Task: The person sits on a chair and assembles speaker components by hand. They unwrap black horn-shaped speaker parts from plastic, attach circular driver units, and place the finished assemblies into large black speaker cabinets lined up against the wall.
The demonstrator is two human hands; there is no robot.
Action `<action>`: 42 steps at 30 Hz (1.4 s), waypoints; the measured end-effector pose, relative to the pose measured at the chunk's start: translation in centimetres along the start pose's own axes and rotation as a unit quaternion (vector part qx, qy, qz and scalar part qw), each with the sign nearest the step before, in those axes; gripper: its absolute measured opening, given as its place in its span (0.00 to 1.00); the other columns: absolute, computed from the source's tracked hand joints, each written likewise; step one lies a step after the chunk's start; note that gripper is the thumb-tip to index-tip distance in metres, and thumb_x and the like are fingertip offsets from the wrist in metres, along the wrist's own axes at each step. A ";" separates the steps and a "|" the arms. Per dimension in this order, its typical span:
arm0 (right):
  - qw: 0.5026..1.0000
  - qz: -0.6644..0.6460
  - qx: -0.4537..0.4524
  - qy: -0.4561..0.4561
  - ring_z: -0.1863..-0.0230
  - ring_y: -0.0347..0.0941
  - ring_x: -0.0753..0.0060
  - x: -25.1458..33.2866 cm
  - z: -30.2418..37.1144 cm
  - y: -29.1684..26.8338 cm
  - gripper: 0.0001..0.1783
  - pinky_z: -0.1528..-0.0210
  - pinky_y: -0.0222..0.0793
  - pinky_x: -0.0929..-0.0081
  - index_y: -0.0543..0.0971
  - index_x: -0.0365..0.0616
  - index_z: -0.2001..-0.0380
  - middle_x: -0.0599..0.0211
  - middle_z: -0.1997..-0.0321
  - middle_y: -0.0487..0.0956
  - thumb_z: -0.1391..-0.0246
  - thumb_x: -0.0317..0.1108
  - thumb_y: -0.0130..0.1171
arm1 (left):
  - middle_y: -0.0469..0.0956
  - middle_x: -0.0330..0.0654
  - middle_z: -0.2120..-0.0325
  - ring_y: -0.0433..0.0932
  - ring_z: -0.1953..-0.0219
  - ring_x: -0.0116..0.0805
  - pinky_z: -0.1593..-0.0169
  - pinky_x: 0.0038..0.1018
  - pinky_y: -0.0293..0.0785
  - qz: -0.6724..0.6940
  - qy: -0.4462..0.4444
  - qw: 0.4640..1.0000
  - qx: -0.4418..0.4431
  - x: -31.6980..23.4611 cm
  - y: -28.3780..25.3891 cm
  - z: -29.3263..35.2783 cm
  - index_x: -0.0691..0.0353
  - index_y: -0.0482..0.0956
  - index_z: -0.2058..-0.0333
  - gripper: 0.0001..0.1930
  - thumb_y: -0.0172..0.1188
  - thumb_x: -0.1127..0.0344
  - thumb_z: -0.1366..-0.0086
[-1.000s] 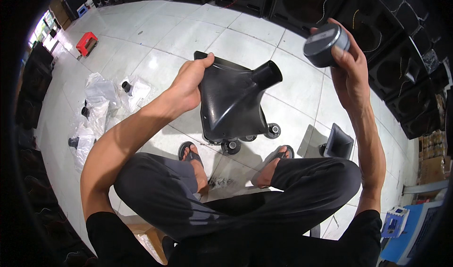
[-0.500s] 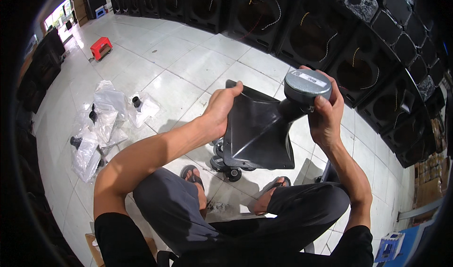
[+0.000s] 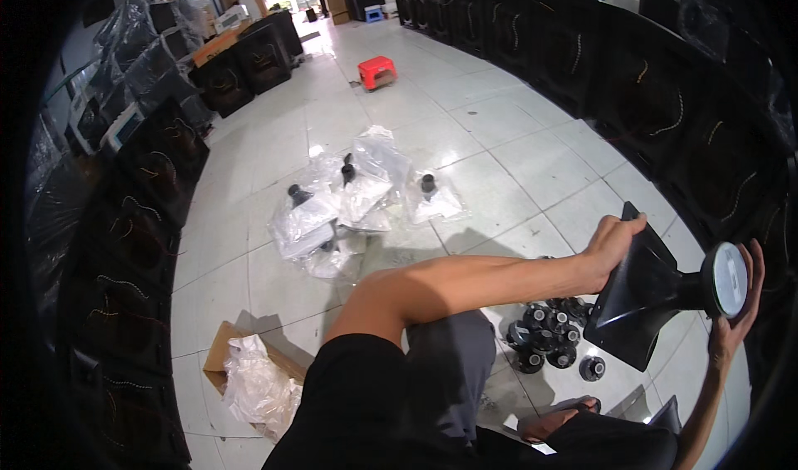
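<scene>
My left hand (image 3: 611, 250) is closed on the upper rim of a black speaker horn (image 3: 636, 295) with a wide rectangular mouth and a narrow neck. At the neck's end sits a round, grey-faced horn driver (image 3: 731, 279) with a pale label. Fingers of my right hand (image 3: 742, 308) wrap round the driver's outer side, with the thumb below it. The horn is held in the air at the right, its mouth turned toward the lower left. Below and left of it, several small black drivers (image 3: 544, 333) stand clustered on the floor, partly hidden by the horn.
Plastic-bagged horns (image 3: 366, 191) lie on the tiled floor ahead. At the lower left is a cardboard box (image 3: 219, 362) with crumpled clear plastic. A red stool (image 3: 377, 72) stands farther off. Black speaker cabinets (image 3: 573, 59) with loose wires line both sides.
The view has swung left, so the bagged horns and box show more fully. The horn and both hands now appear farther right, with the driver's face turned more sideways. Both hands keep their hold.
</scene>
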State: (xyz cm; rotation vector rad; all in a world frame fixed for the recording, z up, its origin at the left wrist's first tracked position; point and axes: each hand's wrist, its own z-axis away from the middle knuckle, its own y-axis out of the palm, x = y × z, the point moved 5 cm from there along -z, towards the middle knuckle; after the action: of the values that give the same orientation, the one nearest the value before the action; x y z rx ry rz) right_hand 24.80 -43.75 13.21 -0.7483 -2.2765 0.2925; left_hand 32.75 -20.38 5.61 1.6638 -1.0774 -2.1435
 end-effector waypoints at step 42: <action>0.906 -0.041 0.213 0.363 0.85 0.76 0.68 -0.8 7.6 3.9 0.37 0.83 0.71 0.77 0.69 0.26 0.50 0.53 0.81 0.77 0.39 0.59 0.47 | 0.70 0.40 0.84 0.70 0.83 0.26 0.80 0.30 0.65 -0.374 0.031 0.923 -0.081 -2.0 -2.1 1.5 0.67 0.70 0.83 0.21 0.56 0.61 0.33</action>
State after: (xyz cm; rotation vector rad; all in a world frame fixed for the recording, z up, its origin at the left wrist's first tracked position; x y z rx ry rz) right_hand 21.66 -41.06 5.70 -0.4250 -1.4588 0.3782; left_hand 32.63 -17.15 5.88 2.2853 -0.2166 -2.4664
